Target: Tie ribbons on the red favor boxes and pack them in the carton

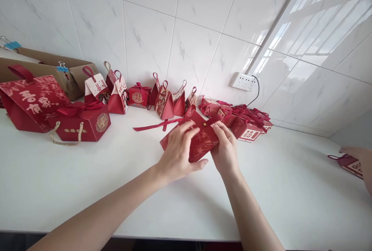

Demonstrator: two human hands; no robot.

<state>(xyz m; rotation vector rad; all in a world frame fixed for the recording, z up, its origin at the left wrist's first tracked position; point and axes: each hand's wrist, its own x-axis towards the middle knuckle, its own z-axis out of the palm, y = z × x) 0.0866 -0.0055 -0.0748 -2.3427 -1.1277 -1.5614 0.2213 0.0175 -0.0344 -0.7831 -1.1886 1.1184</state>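
Above the white table (171, 214), my right hand (226, 150) pinches the red box (200, 144) at right, my left hand (180, 152) spreads over it, and overpressing could crease it.

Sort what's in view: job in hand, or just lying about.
In the job:
red floral-patterned paper box
long thin red ribbon
left hand, spread on box
right hand, gripping its edge

Apparently lying about:
brown rectangular cardboard box
white rectangular plastic socket strip
red faceted paper box with rope handle
red tent-shaped paper boxes
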